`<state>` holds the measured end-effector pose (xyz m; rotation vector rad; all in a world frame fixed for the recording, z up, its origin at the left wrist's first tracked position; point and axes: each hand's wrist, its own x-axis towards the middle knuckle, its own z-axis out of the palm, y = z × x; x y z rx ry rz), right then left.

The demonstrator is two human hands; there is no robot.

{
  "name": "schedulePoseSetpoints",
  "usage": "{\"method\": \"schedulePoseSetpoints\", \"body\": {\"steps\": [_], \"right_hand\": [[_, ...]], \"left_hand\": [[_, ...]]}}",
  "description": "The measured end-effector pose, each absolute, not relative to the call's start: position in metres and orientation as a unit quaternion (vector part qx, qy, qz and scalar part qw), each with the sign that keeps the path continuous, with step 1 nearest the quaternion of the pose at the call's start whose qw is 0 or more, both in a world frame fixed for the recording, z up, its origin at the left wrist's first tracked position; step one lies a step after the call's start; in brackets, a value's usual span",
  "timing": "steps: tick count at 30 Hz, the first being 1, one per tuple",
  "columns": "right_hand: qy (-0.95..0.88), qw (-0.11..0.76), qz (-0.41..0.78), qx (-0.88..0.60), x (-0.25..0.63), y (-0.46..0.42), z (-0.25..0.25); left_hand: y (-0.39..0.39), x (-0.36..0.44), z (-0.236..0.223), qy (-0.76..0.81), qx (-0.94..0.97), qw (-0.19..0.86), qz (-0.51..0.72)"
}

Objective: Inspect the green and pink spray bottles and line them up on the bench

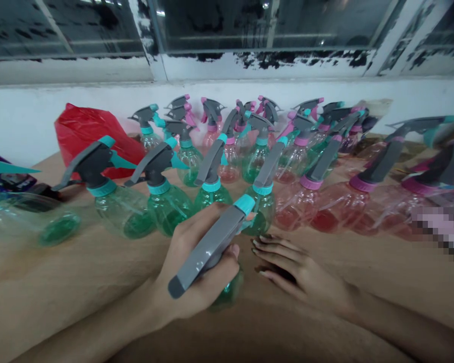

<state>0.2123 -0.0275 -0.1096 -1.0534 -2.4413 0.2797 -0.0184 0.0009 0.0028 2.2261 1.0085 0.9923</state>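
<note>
My left hand point(196, 272) is closed around the neck of a green spray bottle with a grey trigger head point(212, 247) and a turquoise nozzle. Below the fingers, part of its green body point(229, 292) shows; the rest is hidden by the hand. To the right of it, my right hand point(287, 262) lies low over the table point(287, 327) with its fingers stretched out and nothing in them. Just beyond the hands stand a green spray bottle point(263, 212) and another green spray bottle point(212, 194).
Several green and pink spray bottles stand in rows behind, such as a pink one point(333, 201). One clear-green bottle point(30, 217) lies on its side at left. A red plastic bag point(94, 131) sits by the white wall point(18, 116). Windows point(268, 30) run above.
</note>
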Motion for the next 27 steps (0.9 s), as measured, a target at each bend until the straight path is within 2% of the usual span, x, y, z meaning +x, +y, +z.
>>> {"method": "schedulePoseSetpoints", "body": {"steps": [27], "right_hand": [[-0.882, 0.245, 0.127, -0.381, 0.2123, -0.0269, -0.1068]], "left_hand": [[0.0018, -0.0184, -0.0051, 0.355, 0.823, 0.221, 0.383]]}}
